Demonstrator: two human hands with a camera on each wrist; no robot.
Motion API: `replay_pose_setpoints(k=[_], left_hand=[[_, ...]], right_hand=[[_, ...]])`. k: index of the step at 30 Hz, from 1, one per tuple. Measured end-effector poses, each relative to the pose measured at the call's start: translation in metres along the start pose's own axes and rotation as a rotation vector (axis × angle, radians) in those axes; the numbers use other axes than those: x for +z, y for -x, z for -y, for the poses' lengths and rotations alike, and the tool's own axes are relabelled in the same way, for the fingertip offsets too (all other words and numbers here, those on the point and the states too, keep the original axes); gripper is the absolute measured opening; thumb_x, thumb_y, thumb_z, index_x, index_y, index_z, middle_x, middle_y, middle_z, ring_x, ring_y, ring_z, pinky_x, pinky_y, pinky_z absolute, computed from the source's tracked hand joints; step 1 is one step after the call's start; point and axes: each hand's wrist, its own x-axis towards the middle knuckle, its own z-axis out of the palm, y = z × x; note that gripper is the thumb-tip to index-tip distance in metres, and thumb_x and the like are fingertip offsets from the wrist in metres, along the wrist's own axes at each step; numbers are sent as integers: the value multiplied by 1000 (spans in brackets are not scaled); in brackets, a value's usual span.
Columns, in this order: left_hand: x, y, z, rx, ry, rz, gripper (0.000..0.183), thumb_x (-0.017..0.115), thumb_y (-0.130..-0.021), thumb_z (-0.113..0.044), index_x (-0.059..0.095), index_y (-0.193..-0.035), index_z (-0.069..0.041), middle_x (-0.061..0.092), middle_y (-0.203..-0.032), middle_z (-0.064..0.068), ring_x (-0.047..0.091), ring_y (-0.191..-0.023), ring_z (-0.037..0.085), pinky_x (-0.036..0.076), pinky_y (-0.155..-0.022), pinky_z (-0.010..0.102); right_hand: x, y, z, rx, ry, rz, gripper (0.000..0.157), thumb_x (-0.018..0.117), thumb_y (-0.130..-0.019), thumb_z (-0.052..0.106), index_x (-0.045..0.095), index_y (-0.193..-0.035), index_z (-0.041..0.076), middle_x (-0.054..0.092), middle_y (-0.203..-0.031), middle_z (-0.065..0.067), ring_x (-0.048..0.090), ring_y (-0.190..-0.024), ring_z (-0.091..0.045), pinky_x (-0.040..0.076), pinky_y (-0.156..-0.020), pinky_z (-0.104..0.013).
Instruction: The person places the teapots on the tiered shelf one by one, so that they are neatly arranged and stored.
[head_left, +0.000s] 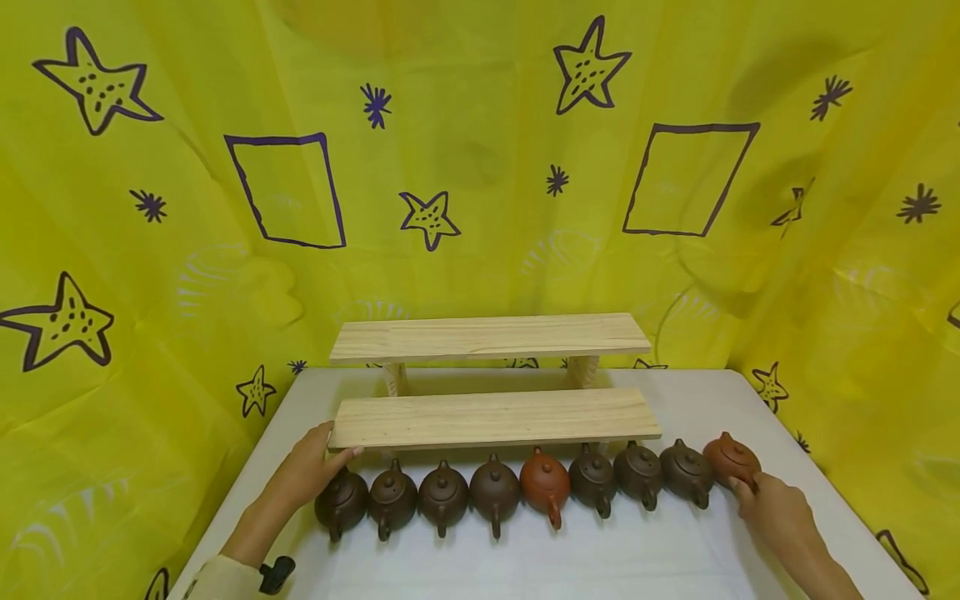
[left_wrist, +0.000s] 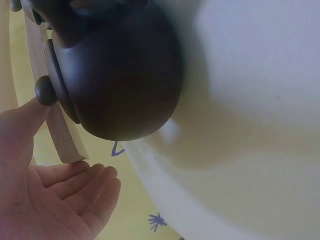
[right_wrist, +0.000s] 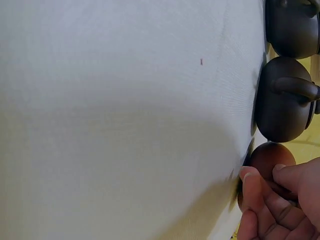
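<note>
At the right end of a row of teapots, my right hand [head_left: 780, 512] pinches the handle of a reddish-brown teapot [head_left: 731, 458] between thumb and fingers. The right wrist view shows the thumb and fingertips on this teapot [right_wrist: 272, 157], its lower part partly hidden by them. My left hand [head_left: 311, 467] rests against the left end of the lower wooden shelf [head_left: 495, 418], thumb along its front edge. Its fingers lie loosely extended at the board's end in the left wrist view. A dark brown teapot [left_wrist: 125, 75] stands just beneath that hand.
Several dark teapots [head_left: 442, 496] and another reddish one [head_left: 545, 482] line the front of the shelf, handles toward me. Behind rises a higher wooden shelf [head_left: 487, 337]. All stand on a white-covered table [head_left: 600, 567], enclosed by yellow patterned cloth [head_left: 480, 275].
</note>
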Motion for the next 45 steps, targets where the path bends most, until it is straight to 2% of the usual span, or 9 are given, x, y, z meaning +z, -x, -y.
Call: replay_pose_setpoints(k=[7, 12, 16, 23, 30, 39, 45], left_hand=[[0, 1, -2, -8, -1, 3, 76, 69, -104, -35, 40, -149, 19, 51, -146, 41, 48, -139, 56, 41, -113, 67], [0, 2, -4, -14, 3, 1, 76, 69, -104, -35, 40, -148, 19, 51, -146, 41, 48, -139, 56, 41, -113, 68], [-1, 2, -3, -7, -1, -9, 75, 70, -103, -34, 42, -148, 19, 52, -145, 40, 49, -138, 56, 42, -112, 67], [-1, 2, -3, -19, -29, -18, 77, 71, -103, -37, 42, -148, 18, 53, -145, 40, 50, -137, 56, 43, -111, 67], [-1, 0, -1, -12, -15, -15, 76, 71, -103, -36, 43, -147, 20, 53, -144, 41, 50, -137, 56, 43, -112, 67], [-1, 0, -1, -26, -3, -9, 78, 71, -103, -36, 42, -148, 20, 52, -145, 41, 49, -138, 56, 42, -112, 66], [-2, 1, -3, -41, -19, -18, 79, 72, -102, -38, 42, -148, 19, 52, -145, 41, 49, -137, 56, 42, -112, 67]], right_hand=[[-9, -4, 2, -16, 13, -26, 33, 56, -106, 15, 58, -77, 0, 66, -67, -6, 60, -64, -32, 43, -56, -40], [-19, -11, 10, -75, -8, -88, 35, 54, -108, 15, 58, -77, 1, 69, -65, -2, 54, -58, -24, 39, -52, -36], [-29, -20, 21, -131, -18, -134, 35, 53, -109, 14, 59, -79, -1, 69, -65, -1, 53, -56, -19, 40, -52, -34], [-50, -33, 53, -196, -31, -218, 34, 57, -108, 12, 59, -78, -2, 68, -63, -3, 56, -53, -17, 40, -49, -33], [-73, -51, 88, -235, -56, -244, 32, 58, -108, 13, 59, -82, -5, 67, -63, -5, 55, -53, -18, 40, -47, -32], [-99, -75, 132, -256, -86, -176, 36, 54, -111, 20, 62, -91, -9, 70, -67, -7, 59, -58, -21, 45, -50, -34], [-99, -87, 155, -295, -72, -183, 38, 55, -111, 23, 63, -90, -8, 69, -66, -6, 58, -57, -20, 43, -54, -33]])
